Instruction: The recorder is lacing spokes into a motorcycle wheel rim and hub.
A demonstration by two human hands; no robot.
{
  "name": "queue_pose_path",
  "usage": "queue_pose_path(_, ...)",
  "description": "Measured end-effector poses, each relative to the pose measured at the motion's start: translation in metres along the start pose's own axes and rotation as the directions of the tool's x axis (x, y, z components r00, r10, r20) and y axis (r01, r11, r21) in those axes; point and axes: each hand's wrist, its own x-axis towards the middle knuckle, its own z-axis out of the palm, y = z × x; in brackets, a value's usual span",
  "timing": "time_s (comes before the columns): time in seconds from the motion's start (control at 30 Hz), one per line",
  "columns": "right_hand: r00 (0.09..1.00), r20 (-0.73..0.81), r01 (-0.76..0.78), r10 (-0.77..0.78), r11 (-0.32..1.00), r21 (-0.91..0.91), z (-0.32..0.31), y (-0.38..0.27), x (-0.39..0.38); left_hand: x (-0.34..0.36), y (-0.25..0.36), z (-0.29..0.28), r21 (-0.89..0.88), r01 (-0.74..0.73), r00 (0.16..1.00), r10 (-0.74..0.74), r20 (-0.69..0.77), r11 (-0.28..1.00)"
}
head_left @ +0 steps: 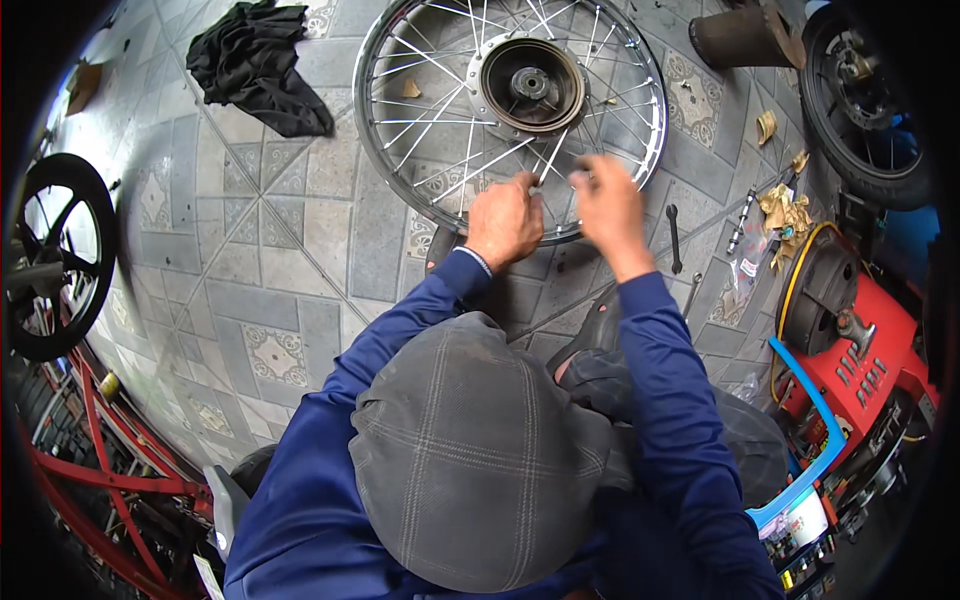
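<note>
A spoked motorcycle wheel rim point(366, 128) lies flat on the tiles in front of me, with a round drum hub point(483, 88) at its centre. At its near side, my left hand point(505, 220) is closed with the fingertips pinched on a spoke point(551, 160) that runs out from the hub. Just to the right, my right hand point(612, 212) hovers over the rim, somewhat blurred. Its fingers are curled together; something small and dark shows at their tips, too unclear to name. Bright spokes cross between hub and rim.
An open-ended wrench point(674, 240) lies right of the rim, near crumpled brown paper point(785, 212) and a plastic bag point(747, 268). A black cloth point(262, 66) lies far left. A rusty metal cylinder point(738, 40), a tyred wheel point(890, 165) and a red machine point(880, 350) stand right.
</note>
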Motion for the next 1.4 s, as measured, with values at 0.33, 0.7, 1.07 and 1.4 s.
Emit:
queue_pose_path(0.33, 0.984, 0.135, -0.099, 0.119, 0.984, -0.15, 0.011, -0.017, 0.003, 0.045, 0.007, 0.001, -0.605, 0.36, 0.929, -0.212, 0.305, 0.71)
queue_pose_path(0.7, 0.908, -0.167, -0.37, 0.383, 0.923, 0.105, -0.066, 0.075, 0.048, 0.038, -0.01, 0.014, -0.765, 0.494, 0.866, -0.156, 0.475, 0.414)
queue_pose_path(1.07, 0.974, -0.133, 0.083, -0.184, 0.835, -0.544, -0.079, 0.232, 0.186, 0.034, 0.007, 0.023, -0.694, 0.517, 0.832, -0.104, 0.545, 0.501)
queue_pose_path(1.4, 0.868, -0.413, -0.367, 0.275, 0.916, -0.161, -0.072, 0.226, 0.104, 0.031, 0.018, 0.037, -0.702, 0.446, 0.879, -0.122, 0.462, 0.555)
